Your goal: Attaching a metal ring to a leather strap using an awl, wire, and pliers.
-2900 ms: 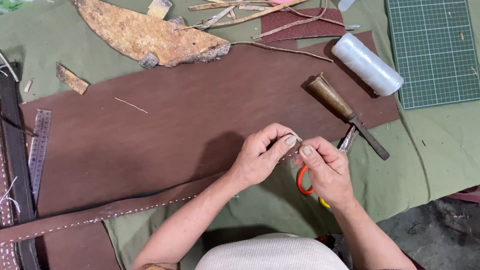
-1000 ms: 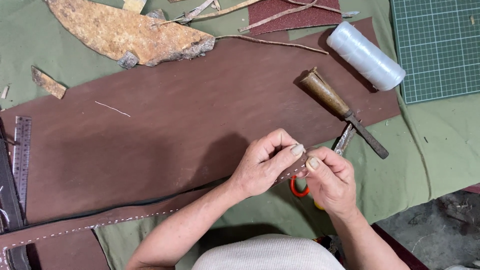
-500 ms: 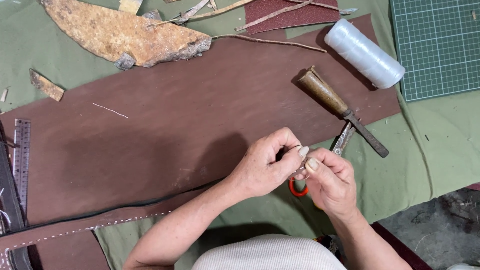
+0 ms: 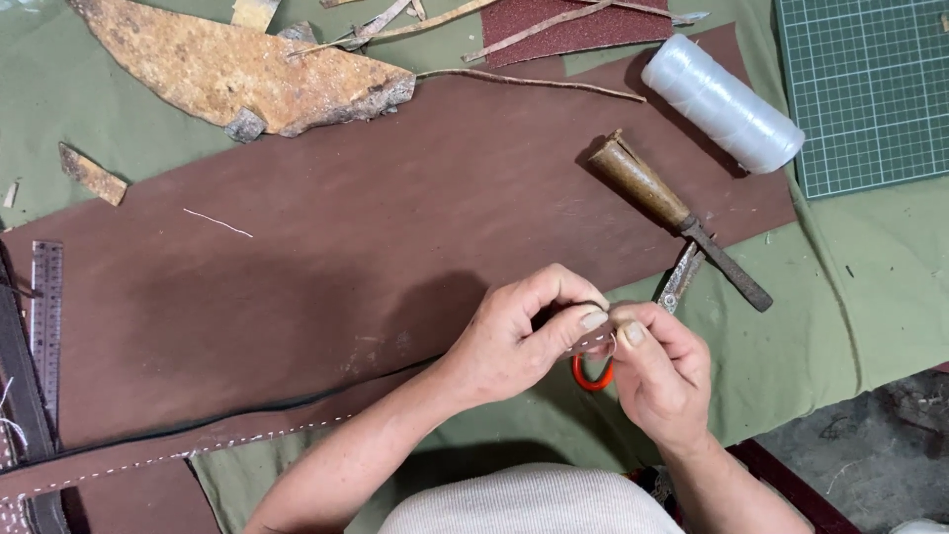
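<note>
Since a moment ago your hands have barely shifted: they have stayed close together over the near edge of the brown leather sheet (image 4: 326,277), and the scissors' orange handle loop (image 4: 591,377) still peeks out beneath them. Your left hand (image 4: 519,341) curls its fingers and thumb into a pinch on the end of the stitched leather strap (image 4: 227,445), and your right hand (image 4: 660,374) meets it fingertip to fingertip, thumb pressing the same strap end; whether a needle sits between them is too small to tell. From your left hand the strap runs away toward your left along your forearm, its row of white stitches showing, and reaches the edge of view. Just beyond your right hand lies the wooden-handled awl (image 4: 672,218), its metal shaft pointing to your right, with the scissors' blades (image 4: 680,277) touching it from below. Farther beyond, on the right, rests a spool of white thread (image 4: 722,104), and past that a green cutting mat (image 4: 860,89). Far to your left a steel ruler (image 4: 45,326) lies on the sheet, and well beyond your left hand sits a rough tan leather scrap (image 4: 237,69).
</note>
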